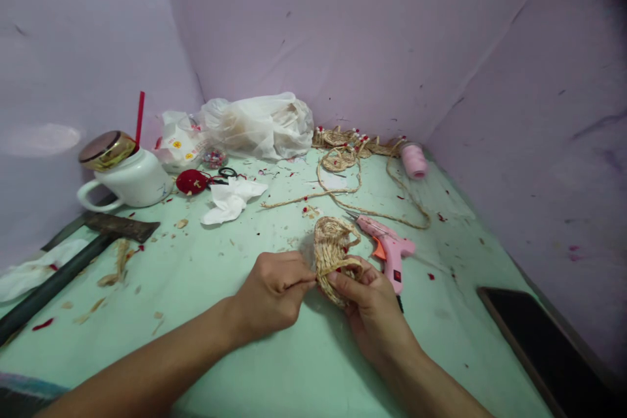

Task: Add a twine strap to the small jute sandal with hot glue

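Observation:
A small shoe-shaped piece woven from jute rope [333, 249] is held just above the pale green table [235, 339], near its middle. My right hand [368, 304] grips its near end from below, thumb on top. My left hand [274, 290] pinches the piece's left edge with closed fingertips. A pink hot glue gun [389, 249] lies on the table right behind my right hand. A loose strand of jute rope [343, 194] trails from the back of the table toward the glue gun.
At the left lie a hammer [73, 261] and a white mug with a gold lid [128, 173]. Behind are a crumpled tissue [230, 201], red-handled scissors [198, 180], plastic bags [259, 124], more woven jute pieces [343, 144] and a pink thread spool [414, 160]. A dark phone [533, 339] lies at the right.

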A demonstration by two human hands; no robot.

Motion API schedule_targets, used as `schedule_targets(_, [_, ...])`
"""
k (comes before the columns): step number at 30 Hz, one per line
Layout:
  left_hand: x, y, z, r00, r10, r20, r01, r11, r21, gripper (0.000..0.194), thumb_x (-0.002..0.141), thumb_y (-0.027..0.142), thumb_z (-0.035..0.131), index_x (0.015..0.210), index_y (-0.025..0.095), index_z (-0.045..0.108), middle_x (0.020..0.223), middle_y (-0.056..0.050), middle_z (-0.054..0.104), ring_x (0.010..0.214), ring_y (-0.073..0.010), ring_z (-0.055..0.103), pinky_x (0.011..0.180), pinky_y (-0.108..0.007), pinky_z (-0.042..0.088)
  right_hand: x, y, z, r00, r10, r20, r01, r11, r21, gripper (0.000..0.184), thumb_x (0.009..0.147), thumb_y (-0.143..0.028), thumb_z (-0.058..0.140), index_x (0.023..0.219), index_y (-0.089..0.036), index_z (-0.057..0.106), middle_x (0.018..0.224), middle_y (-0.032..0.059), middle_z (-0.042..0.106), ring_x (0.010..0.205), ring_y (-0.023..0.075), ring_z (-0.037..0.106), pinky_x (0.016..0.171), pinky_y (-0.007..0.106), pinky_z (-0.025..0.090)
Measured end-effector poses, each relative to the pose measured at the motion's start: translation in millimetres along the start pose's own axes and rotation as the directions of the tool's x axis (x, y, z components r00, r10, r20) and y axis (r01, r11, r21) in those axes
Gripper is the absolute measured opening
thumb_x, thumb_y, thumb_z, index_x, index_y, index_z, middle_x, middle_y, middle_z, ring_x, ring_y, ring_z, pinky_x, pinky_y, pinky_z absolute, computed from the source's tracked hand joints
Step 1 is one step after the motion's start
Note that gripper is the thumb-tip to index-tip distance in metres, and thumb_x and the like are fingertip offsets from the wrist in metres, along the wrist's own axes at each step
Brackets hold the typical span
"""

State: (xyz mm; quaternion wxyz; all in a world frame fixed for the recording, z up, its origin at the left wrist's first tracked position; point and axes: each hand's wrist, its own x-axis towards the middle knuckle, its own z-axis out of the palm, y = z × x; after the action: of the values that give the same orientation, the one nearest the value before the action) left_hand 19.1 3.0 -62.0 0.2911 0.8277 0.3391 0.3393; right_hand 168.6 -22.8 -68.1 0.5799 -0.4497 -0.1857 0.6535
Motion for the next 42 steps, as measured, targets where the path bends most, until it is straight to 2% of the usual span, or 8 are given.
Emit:
schedule_targets(8, [-1.5,-4.0,-3.7,0.991,0.070,0.114,-0.075,0.996,0.040,0.023,0.079,0.013,0.046,0.073,0.016,0.068,0.072,-0.010,0.065,0.064,-0.0163,0.059,0.058,-0.024,0.044,-1.3,0.4,-1.4,1.000,0.013,-0.004,-0.013,1.000,0.005,0.030,0.044,-0.013,0.077,0.067,-0.016,0.058,0.058,-0.0020,0.063,0.054,0.0118,0.055,0.055,0.024,0.042])
schedule_targets(11, [2.0,-1.5,-3.5,0.993,-0.032,0.110,0.033,0.999,-0.004,0.023,0.079,0.014,0.047,0.072,0.015,0.068,0.067,-0.007,0.063,0.063,-0.0149,0.058,0.058,-0.024,0.044,0.9,1.8,-1.7,0.999,-0.023,-0.048,0.022,0.999,-0.026,0.032,0.045,-0.014,0.079,0.067,-0.017,0.057,0.058,-0.0034,0.062,0.054,0.0107,0.055,0.055,0.023,0.042])
schedule_targets(13, [4.4,1.5,-3.1,0.987,-0.158,0.019,0.158,0.987,-0.032,0.018,0.078,0.015,0.050,0.078,0.015,0.068,0.069,-0.005,0.063,0.061,-0.0133,0.056,0.058,-0.023,0.044,2.8,2.8,-1.6,0.996,-0.064,-0.068,0.059,0.996,-0.064,0.031,0.047,-0.015,0.079,0.069,-0.018,0.056,0.060,-0.0034,0.063,0.056,0.0107,0.055,0.056,0.024,0.042])
schedule_targets(16, [5.4,5.5,-1.1,0.936,-0.327,-0.128,0.320,0.945,-0.072,0.014,0.073,0.018,0.056,0.084,0.014,0.065,0.078,-0.005,0.063,0.057,-0.0105,0.053,0.054,-0.021,0.042,4.9,4.2,-1.7,0.993,-0.099,-0.060,0.093,0.990,-0.104,0.030,0.051,-0.017,0.078,0.071,-0.018,0.056,0.065,-0.0032,0.064,0.059,0.0111,0.056,0.059,0.025,0.043])
schedule_targets(18, [4.6,6.6,1.8,0.920,-0.377,-0.112,0.366,0.925,-0.104,0.014,0.071,0.018,0.059,0.084,0.014,0.063,0.076,-0.003,0.061,0.055,-0.0099,0.052,0.052,-0.021,0.041,5.6,5.1,-2.1,0.994,-0.097,-0.047,0.091,0.989,-0.117,0.031,0.052,-0.017,0.078,0.073,-0.019,0.055,0.065,-0.0037,0.064,0.060,0.0114,0.056,0.059,0.025,0.042])
schedule_targets(29, [7.2,10.2,14.8,0.895,-0.439,-0.081,0.427,0.895,-0.128,0.010,0.068,0.012,0.057,0.077,0.017,0.057,0.063,0.004,0.052,0.056,-0.0093,0.045,0.052,-0.020,0.035,3.5,10.5,-3.3,0.988,-0.149,-0.042,0.141,0.979,-0.149,0.034,0.056,-0.017,0.075,0.068,-0.020,0.044,0.058,-0.0069,0.057,0.054,0.0089,0.051,0.051,0.021,0.037])
schedule_targets(36, [5.1,9.7,15.5,0.940,-0.327,-0.094,0.324,0.945,-0.048,0.010,0.065,0.007,0.055,0.071,0.016,0.056,0.061,0.004,0.051,0.055,-0.0086,0.044,0.053,-0.020,0.034,4.2,13.3,-5.8,0.986,-0.145,-0.079,0.138,0.987,-0.084,0.038,0.049,-0.006,0.070,0.070,-0.021,0.042,0.054,-0.0088,0.057,0.050,0.0082,0.050,0.049,0.018,0.036])
schedule_targets(42, [5.2,9.6,20.5,0.953,-0.284,-0.104,0.280,0.958,-0.055,0.010,0.065,0.007,0.054,0.069,0.015,0.059,0.061,0.002,0.053,0.056,-0.0088,0.045,0.054,-0.021,0.035,3.0,12.1,-2.8,0.983,-0.134,-0.121,0.128,0.990,-0.062,0.040,0.045,-0.010,0.072,0.068,-0.022,0.041,0.053,-0.0087,0.056,0.051,0.0103,0.051,0.050,0.021,0.039])
